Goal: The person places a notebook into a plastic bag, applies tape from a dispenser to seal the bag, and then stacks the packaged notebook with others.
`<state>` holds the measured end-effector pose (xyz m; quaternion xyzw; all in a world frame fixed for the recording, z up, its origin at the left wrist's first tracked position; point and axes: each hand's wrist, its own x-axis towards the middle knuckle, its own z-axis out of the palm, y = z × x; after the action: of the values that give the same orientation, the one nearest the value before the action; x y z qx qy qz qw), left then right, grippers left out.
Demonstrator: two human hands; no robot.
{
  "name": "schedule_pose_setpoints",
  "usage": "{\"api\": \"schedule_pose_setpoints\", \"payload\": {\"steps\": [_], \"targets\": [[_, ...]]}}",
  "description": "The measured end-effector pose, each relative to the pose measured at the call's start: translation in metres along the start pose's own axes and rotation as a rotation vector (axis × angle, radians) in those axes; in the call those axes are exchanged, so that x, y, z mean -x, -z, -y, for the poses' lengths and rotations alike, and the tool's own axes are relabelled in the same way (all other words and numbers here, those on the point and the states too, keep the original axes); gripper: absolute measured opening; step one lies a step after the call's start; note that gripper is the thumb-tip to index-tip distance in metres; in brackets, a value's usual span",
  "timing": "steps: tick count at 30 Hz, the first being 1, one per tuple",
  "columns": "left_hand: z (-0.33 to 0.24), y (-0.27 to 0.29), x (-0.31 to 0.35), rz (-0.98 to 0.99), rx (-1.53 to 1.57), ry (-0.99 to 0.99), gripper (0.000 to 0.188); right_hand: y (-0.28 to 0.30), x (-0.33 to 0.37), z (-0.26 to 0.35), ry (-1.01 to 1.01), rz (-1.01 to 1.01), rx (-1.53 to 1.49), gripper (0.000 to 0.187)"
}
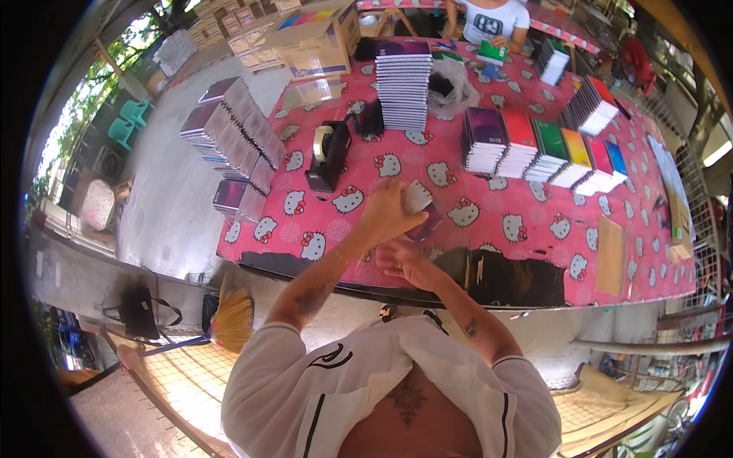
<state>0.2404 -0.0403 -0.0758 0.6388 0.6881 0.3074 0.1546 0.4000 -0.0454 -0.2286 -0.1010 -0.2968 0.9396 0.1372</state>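
Note:
My left hand (385, 211) is closed over the left side of a small purple notebook (430, 225), with a white page or packing piece showing at its upper corner. Nearer the table edge, my right hand (402, 261) is smeared by motion just below the notebook, so its grip is not readable. A black tape dispenser (328, 156) with a roll of tape stands to the left of my left hand. Beyond the hands rises a tall stack of spiral notebooks (403, 88) with a purple cover on top.
Wrapped notebook stacks (233, 137) line the table's left edge. A row of colourful notebook stacks (550, 149) stands at the right, near a brown cardboard piece (611, 256). A plastic bag (456, 91) lies behind. Across the table, another person (495, 27) handles a green notebook (492, 52).

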Motion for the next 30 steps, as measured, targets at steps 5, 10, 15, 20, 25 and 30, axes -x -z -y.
{"api": "schedule_pose_setpoints", "payload": {"steps": [5, 10, 15, 20, 25, 30], "targets": [[0.082, -0.036, 0.095, -0.155, 0.702, 0.098, 0.083, -0.051, 0.018, 0.089, 0.313, -0.183, 0.332, 0.067], [0.046, -0.012, 0.081, -0.233, 0.340, -0.099, 0.070, -0.008, 0.009, 0.102, 0.327, -0.177, 1.266, 0.076], [0.042, 0.003, 0.056, -0.344, 0.450, -0.041, 0.030, -0.024, 0.005, 0.126, 0.381, -0.284, 0.851, 0.053], [0.195, 0.088, 0.034, -0.732, -0.416, 0.092, 0.033, -0.145, 0.015, 0.131, 0.944, -0.433, 1.656, 0.038], [0.254, 0.107, -0.002, -0.323, 0.706, 0.615, 0.017, -0.150, 0.002, 0.107, 0.641, -0.494, 2.065, 0.031], [0.258, 0.069, 0.033, -0.457, 1.145, 0.649, 0.015, -0.150, -0.004, 0.103, 0.593, -0.566, 2.088, 0.031]]}}
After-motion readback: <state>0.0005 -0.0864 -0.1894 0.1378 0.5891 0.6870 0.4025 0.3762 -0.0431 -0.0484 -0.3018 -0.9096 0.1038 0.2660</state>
